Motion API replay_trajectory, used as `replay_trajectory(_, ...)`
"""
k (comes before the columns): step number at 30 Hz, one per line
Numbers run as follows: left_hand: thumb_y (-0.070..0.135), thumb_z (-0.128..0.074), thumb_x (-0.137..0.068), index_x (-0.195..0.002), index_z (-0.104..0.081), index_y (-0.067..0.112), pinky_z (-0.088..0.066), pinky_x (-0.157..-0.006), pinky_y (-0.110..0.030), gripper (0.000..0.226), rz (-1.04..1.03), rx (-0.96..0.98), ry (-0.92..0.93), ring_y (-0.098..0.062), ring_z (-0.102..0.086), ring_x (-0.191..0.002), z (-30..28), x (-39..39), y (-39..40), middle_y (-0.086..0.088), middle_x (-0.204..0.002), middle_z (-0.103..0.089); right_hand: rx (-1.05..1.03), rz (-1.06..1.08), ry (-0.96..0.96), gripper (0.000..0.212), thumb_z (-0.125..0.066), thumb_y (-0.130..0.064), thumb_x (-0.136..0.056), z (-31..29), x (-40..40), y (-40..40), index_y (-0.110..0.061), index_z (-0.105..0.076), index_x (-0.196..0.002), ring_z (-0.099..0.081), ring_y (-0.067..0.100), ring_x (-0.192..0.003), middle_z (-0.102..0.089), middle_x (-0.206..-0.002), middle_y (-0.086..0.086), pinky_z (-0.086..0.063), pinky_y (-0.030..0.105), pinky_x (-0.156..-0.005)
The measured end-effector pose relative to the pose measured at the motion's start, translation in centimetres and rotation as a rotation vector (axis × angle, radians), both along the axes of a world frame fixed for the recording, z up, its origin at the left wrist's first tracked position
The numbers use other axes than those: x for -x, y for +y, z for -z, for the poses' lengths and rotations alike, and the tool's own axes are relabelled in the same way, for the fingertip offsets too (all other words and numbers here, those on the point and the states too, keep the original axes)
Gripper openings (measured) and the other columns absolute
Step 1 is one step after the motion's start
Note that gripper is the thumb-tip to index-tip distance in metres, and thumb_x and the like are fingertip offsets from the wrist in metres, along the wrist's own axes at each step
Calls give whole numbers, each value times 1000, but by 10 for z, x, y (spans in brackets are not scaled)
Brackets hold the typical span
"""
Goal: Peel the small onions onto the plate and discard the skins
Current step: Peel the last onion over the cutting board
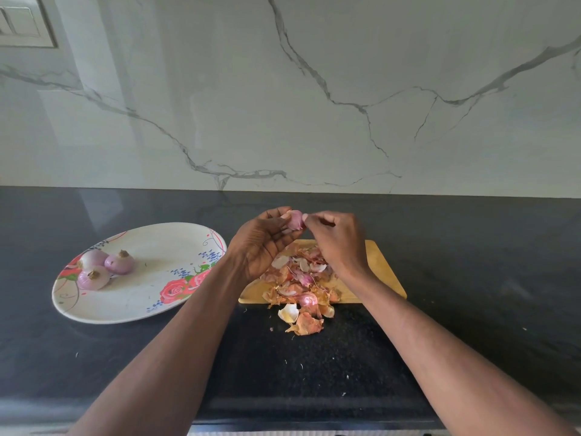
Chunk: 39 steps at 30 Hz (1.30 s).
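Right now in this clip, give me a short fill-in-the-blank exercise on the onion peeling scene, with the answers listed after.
1. The number of peeled onions lying on the flowered plate is ____.
2. The loose skins are piled on the yellow ____, some spilling onto the black counter.
3. The left hand holds a small onion while the right hand pinches at its ____.

Missing words: three; cutting board; skin
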<state>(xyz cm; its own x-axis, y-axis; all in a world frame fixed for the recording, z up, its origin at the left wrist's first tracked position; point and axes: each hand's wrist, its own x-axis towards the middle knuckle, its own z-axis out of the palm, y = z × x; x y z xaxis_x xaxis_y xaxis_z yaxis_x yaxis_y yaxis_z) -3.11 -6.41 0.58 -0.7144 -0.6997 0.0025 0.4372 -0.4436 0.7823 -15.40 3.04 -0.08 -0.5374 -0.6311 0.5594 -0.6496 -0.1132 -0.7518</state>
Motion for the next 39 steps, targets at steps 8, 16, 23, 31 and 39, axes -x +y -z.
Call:
replay_trajectory(8,-6,-59,-93,-107,-67,-2,-63,-77,-32,17,-25,22,-52,-23,-73,-82,0,-2,-2,-17,-96,-74,-23,-125,60,27,-79,-19,-84,2,11,-1,-7,-76,-108,-71,3,-81,-77,-99,3,-54,14,-68)
replay_trajectory(16,-5,-62,-91,-106,-70,-5,-63,-75,-32,17,-31,100,-94,-25,-74,-84,0,-2,3,-18,-97,-75,105,-23,250,26,-72,-25,-92,9,2,0,-9,-76,-72,-58,20,-49,-65,-59,0,-45,39,-41)
replay_trajectory(23,-6,-66,-88,-100,-72,-4,-61,-70,-29,14,-112,155,-91,-24,-74,-82,4,4,7,-17,-93,-76,102,156,433,30,-70,-12,-89,16,-5,-9,-5,-62,-62,-41,12,-47,-50,-57,-2,-26,21,-40)
replay_trajectory(31,-7,-63,-89,-106,-69,-7,-61,-72,-29,18,-111,145,-55,-25,-74,-84,4,5,11,-19,-97,-75,110,203,434,30,-70,-9,-89,14,-7,-8,-7,-58,-62,-43,12,-48,-50,-59,-2,-26,16,-40)
replay_trajectory(39,-6,-56,-95,-104,-69,-5,-62,-75,-28,15,-39,158,-50,-22,-71,-82,3,4,10,-17,-97,-73,129,191,279,28,-73,-22,-91,13,-7,-10,-6,-67,-68,-58,19,-51,-62,-59,1,-47,39,-42)
